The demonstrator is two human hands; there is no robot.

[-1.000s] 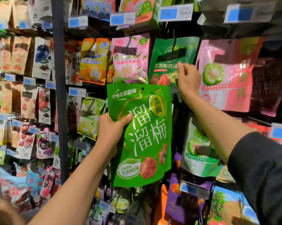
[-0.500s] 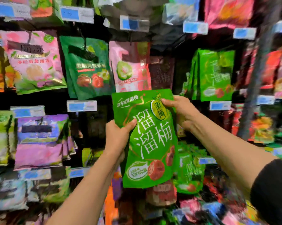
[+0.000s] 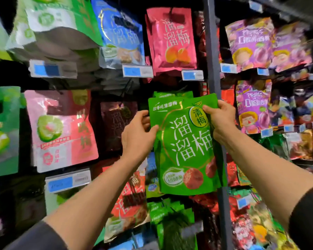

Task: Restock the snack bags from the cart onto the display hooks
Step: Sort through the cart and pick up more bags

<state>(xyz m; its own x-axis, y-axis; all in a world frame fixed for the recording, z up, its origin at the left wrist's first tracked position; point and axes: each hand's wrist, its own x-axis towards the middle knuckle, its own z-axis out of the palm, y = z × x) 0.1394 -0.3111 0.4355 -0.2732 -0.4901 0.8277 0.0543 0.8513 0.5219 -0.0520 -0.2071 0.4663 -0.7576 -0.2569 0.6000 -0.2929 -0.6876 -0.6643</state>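
Note:
A bright green snack bag [image 3: 184, 147] with white characters and red plums printed on it is held up in front of the display. My left hand [image 3: 137, 134] grips its upper left edge, thumb on the front. My right hand [image 3: 219, 118] pinches its upper right corner. Directly behind its top edge hang more green bags of the same kind [image 3: 172, 94], only their tops showing. The hook itself is hidden behind the bags.
A dark upright post [image 3: 212, 56] runs down just right of the bag. Around it hang a red bag [image 3: 171, 40], a blue bag [image 3: 122, 37], a pink bag [image 3: 62, 129] and purple bags [image 3: 253, 107]. Blue price tags [image 3: 137, 71] stick out under the rows.
The view has swung right along the display. My right hand moved from the bag's top to grip its upper right corner, and the bag was carried up against the matching green bags.

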